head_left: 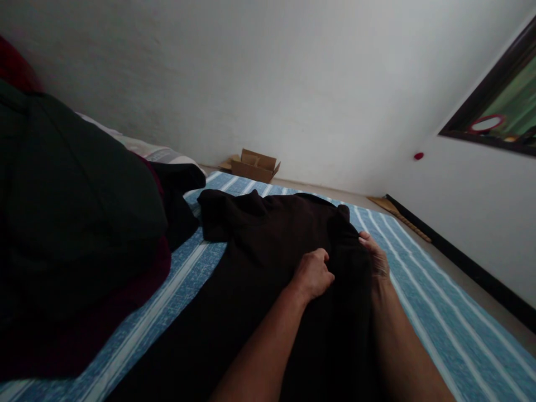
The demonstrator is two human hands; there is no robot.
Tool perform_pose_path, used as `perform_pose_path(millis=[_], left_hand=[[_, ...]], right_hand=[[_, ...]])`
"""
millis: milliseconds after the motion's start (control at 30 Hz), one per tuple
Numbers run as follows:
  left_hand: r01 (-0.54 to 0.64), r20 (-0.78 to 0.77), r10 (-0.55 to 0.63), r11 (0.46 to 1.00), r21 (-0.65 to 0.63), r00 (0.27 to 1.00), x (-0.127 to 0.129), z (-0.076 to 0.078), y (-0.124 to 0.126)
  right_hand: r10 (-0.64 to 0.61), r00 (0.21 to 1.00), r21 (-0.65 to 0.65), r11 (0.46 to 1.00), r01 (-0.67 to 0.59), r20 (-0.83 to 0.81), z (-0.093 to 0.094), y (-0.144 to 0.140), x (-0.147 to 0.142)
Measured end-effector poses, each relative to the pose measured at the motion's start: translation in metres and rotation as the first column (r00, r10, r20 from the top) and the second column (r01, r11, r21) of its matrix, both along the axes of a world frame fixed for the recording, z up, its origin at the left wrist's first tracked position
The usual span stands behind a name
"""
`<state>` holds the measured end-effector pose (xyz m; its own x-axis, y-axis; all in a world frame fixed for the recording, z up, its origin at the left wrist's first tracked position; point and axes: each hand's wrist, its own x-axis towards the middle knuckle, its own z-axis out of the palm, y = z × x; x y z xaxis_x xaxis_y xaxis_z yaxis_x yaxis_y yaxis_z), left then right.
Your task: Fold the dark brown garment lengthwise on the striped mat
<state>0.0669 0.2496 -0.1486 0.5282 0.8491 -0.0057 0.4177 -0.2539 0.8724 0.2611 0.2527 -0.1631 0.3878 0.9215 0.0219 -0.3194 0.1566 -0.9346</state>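
Observation:
A long, very dark garment with a short sleeve lies spread over a blue-and-white striped bed sheet. My left hand rests on its upper middle, fingers curled closed on the cloth. At the garment's right edge, my right hand grips the fabric between thumb and fingers, and part of that cloth is folded inward. The right fingertips are partly hidden by the cloth. Near the top, a collar-like edge shows.
A heap of dark green clothing and maroon cloth fills the left side. Beyond the bed, an open cardboard box stands by the white wall. A dark-framed window is at upper right.

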Motion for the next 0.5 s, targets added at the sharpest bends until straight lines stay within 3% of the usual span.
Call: perform_pose_path(millis=[67, 133, 233, 500], left_hand=[[-0.002, -0.124, 0.029, 0.976, 0.216, 0.992, 0.003, 0.001, -0.006], [0.041, -0.217, 0.032, 0.946, 0.322, 0.976, 0.005, 0.002, -0.013], [0.095, -0.26, 0.004, 0.925, 0.367, 0.966, 0.009, 0.001, -0.021], [0.112, -0.145, -0.047, 0.872, 0.477, 0.988, 0.016, -0.008, -0.021]], right_hand=[[-0.014, 1.0, 0.003, 1.0, 0.014, 0.011, -0.001, 0.0, 0.001], [-0.021, 0.999, 0.008, 1.0, 0.021, 0.025, -0.001, 0.0, 0.002], [0.002, 1.0, 0.022, 1.0, -0.002, 0.006, -0.003, -0.001, 0.003], [0.042, 0.995, 0.027, 0.999, -0.039, -0.091, 0.0, 0.0, -0.004]])
